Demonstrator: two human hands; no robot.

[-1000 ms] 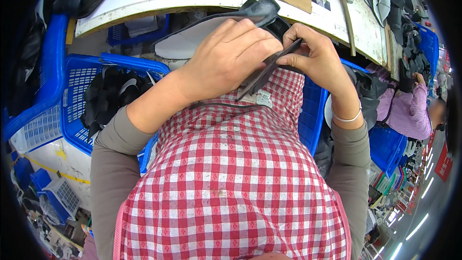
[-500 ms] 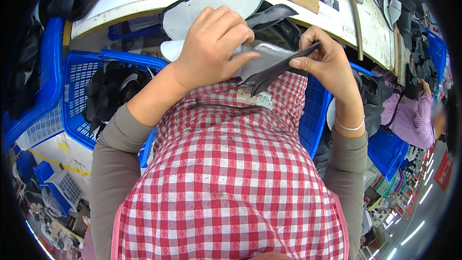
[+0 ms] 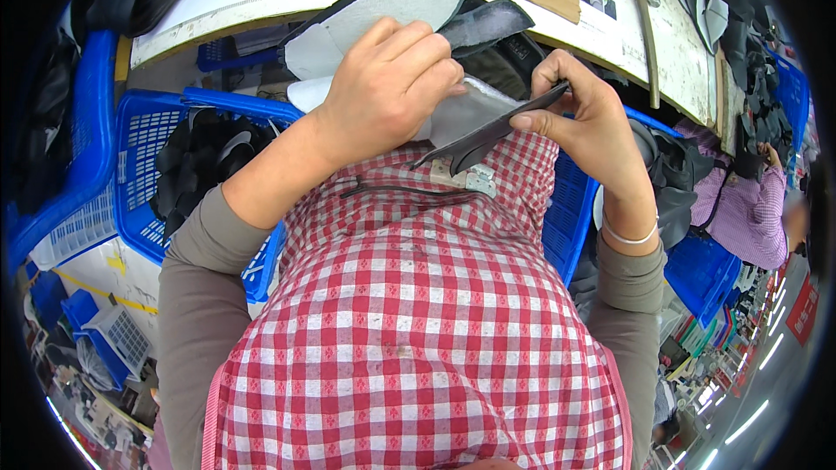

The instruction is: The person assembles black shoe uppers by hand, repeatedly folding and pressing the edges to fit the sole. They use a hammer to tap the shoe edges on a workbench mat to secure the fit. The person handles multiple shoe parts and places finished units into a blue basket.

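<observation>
Above my lap I hold a black leather shoe upper (image 3: 475,115) with a white and grey lining. Its pale, pointed flap (image 3: 383,9) stands up behind my left hand (image 3: 394,87), whose fingers are curled and pressed together at the lining's inner edge. On the other side, my right hand (image 3: 585,113) pinches the dark edge between thumb and fingers. A dark tongue-like strip (image 3: 488,24) sticks out between the hands. What lies under my left fingertips is hidden.
A worktable (image 3: 252,4) runs across the far side, with a hammer (image 3: 646,35) on its right part. Blue baskets (image 3: 139,165) of black pieces stand at left; another blue basket (image 3: 570,209) is at right. A co-worker in a checked sleeve (image 3: 753,218) sits far right.
The shoe upper has shifted slightly left, and its pale flap has tilted outward. My left thumb has drawn in toward the fingers. My right hand keeps its pinch, moving a little left.
</observation>
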